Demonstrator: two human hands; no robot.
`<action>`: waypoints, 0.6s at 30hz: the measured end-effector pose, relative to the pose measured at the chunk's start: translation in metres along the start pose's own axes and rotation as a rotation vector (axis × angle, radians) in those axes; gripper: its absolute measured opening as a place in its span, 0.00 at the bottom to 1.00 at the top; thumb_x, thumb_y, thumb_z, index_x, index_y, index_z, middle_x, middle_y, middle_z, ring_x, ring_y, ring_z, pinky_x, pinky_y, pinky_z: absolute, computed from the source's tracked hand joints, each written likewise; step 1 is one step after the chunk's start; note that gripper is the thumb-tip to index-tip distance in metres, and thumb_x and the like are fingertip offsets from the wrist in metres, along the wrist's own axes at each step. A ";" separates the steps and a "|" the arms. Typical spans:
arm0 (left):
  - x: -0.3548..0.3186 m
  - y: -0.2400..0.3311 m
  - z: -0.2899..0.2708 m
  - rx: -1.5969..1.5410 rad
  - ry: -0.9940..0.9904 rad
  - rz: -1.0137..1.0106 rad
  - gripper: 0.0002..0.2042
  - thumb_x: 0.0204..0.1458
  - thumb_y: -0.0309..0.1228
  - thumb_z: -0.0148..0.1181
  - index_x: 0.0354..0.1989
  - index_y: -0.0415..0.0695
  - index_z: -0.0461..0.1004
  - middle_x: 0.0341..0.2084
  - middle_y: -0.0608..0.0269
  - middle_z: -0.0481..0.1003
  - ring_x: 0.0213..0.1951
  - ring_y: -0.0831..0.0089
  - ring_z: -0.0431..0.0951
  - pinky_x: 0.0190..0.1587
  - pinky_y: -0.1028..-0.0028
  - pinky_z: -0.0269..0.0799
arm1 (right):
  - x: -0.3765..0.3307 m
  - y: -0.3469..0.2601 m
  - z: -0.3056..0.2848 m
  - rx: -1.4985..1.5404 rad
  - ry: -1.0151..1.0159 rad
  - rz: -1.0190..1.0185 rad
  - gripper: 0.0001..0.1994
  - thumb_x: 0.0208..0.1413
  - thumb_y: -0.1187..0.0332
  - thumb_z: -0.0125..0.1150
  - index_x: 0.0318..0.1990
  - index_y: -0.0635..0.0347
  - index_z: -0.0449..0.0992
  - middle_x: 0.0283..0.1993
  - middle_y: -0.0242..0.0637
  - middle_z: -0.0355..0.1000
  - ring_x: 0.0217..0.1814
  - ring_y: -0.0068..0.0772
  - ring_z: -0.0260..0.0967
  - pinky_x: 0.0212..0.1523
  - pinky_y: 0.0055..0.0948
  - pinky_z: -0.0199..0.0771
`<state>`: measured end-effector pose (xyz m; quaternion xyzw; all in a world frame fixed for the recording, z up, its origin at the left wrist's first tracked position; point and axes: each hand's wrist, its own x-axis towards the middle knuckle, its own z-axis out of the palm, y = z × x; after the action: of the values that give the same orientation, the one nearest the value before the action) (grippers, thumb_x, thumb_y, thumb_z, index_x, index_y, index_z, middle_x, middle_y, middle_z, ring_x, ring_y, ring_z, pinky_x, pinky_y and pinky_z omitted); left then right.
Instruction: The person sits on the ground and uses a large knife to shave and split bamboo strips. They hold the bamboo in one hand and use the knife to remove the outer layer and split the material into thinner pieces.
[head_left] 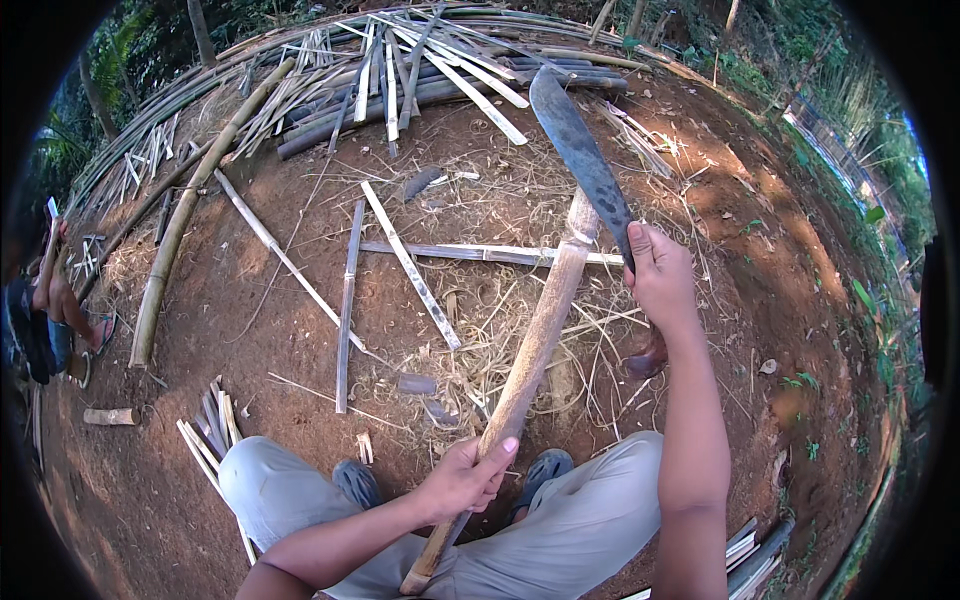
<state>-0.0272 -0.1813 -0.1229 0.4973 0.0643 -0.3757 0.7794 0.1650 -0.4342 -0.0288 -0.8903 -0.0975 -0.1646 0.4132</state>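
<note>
My left hand [468, 480] is closed around the lower part of a bamboo pole [535, 345], which slants up and away from my lap to the right. The pole's near end lies by my thigh, and its far end reaches beside the machete. In my right hand [660, 272] is the machete [580, 140], its broad dark blade pointing up and away. A rounded brown handle end shows below my fist. The blade overlaps the pole's far end in the picture; whether they touch I cannot tell.
Split bamboo strips [400, 265] and pale shavings [500, 310] lie on the reddish soil. A big pile of strips and poles [400, 100] spreads at the back. Another long pole [190, 225] lies at left. Further left is another person [55, 300] holding a blade-like thing.
</note>
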 end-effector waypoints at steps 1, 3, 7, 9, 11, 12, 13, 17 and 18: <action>0.000 0.000 0.000 0.039 0.045 -0.029 0.21 0.66 0.52 0.53 0.30 0.47 0.62 0.14 0.75 0.56 0.14 0.84 0.53 0.15 0.77 0.51 | 0.000 -0.001 0.001 -0.007 -0.018 -0.031 0.25 0.71 0.51 0.48 0.29 0.63 0.72 0.15 0.30 0.64 0.16 0.21 0.59 0.20 0.28 0.59; 0.001 -0.001 -0.003 0.099 0.110 -0.089 0.21 0.65 0.51 0.55 0.30 0.46 0.63 0.14 0.75 0.57 0.13 0.84 0.54 0.15 0.77 0.52 | 0.000 -0.003 0.002 -0.225 -0.110 -0.161 0.25 0.71 0.52 0.49 0.28 0.64 0.72 0.15 0.33 0.63 0.16 0.24 0.58 0.21 0.31 0.59; 0.001 -0.001 -0.007 0.027 0.063 -0.049 0.20 0.63 0.48 0.60 0.32 0.45 0.64 0.14 0.73 0.60 0.13 0.84 0.57 0.15 0.78 0.53 | 0.006 -0.006 0.007 -0.315 -0.119 -0.244 0.25 0.71 0.53 0.51 0.27 0.66 0.73 0.14 0.37 0.62 0.15 0.29 0.58 0.21 0.34 0.60; 0.001 -0.002 -0.009 0.007 0.051 -0.046 0.19 0.62 0.47 0.61 0.33 0.45 0.64 0.15 0.73 0.61 0.13 0.84 0.58 0.15 0.79 0.53 | 0.008 -0.007 0.007 -0.174 -0.043 -0.126 0.25 0.70 0.52 0.51 0.28 0.66 0.74 0.14 0.36 0.62 0.15 0.29 0.59 0.20 0.34 0.60; 0.001 -0.003 -0.009 0.033 0.059 -0.057 0.18 0.62 0.45 0.62 0.33 0.45 0.64 0.14 0.73 0.61 0.13 0.85 0.57 0.14 0.79 0.52 | 0.008 -0.007 0.008 -0.167 0.022 -0.027 0.24 0.70 0.52 0.51 0.29 0.66 0.74 0.14 0.37 0.62 0.14 0.29 0.60 0.20 0.35 0.60; 0.001 -0.003 -0.009 0.049 0.056 -0.070 0.18 0.62 0.45 0.62 0.33 0.46 0.64 0.14 0.74 0.60 0.13 0.85 0.57 0.14 0.79 0.51 | 0.007 -0.006 0.008 -0.007 -0.094 0.001 0.24 0.70 0.52 0.51 0.30 0.66 0.75 0.14 0.36 0.63 0.15 0.27 0.61 0.20 0.34 0.60; 0.001 -0.003 -0.009 0.044 0.061 -0.059 0.17 0.62 0.44 0.63 0.33 0.46 0.64 0.14 0.74 0.60 0.13 0.86 0.56 0.14 0.79 0.51 | 0.007 -0.006 0.008 -0.179 -0.151 -0.069 0.24 0.70 0.52 0.51 0.30 0.65 0.76 0.14 0.35 0.63 0.15 0.26 0.61 0.20 0.33 0.60; -0.001 0.001 -0.006 0.033 0.055 -0.084 0.15 0.63 0.40 0.62 0.32 0.47 0.64 0.13 0.75 0.59 0.12 0.86 0.55 0.14 0.78 0.50 | 0.010 -0.008 0.008 -0.295 -0.175 -0.174 0.24 0.71 0.52 0.50 0.28 0.63 0.75 0.14 0.29 0.63 0.15 0.19 0.59 0.19 0.29 0.59; -0.001 0.001 -0.005 0.012 0.054 -0.067 0.15 0.63 0.38 0.62 0.31 0.47 0.63 0.13 0.75 0.58 0.12 0.85 0.55 0.14 0.78 0.50 | 0.012 -0.010 0.007 -0.181 -0.110 -0.100 0.24 0.71 0.52 0.50 0.28 0.63 0.75 0.14 0.29 0.63 0.15 0.19 0.59 0.19 0.28 0.58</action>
<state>-0.0260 -0.1762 -0.1238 0.5094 0.0997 -0.3886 0.7613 0.1740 -0.4218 -0.0215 -0.9258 -0.1489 -0.1441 0.3163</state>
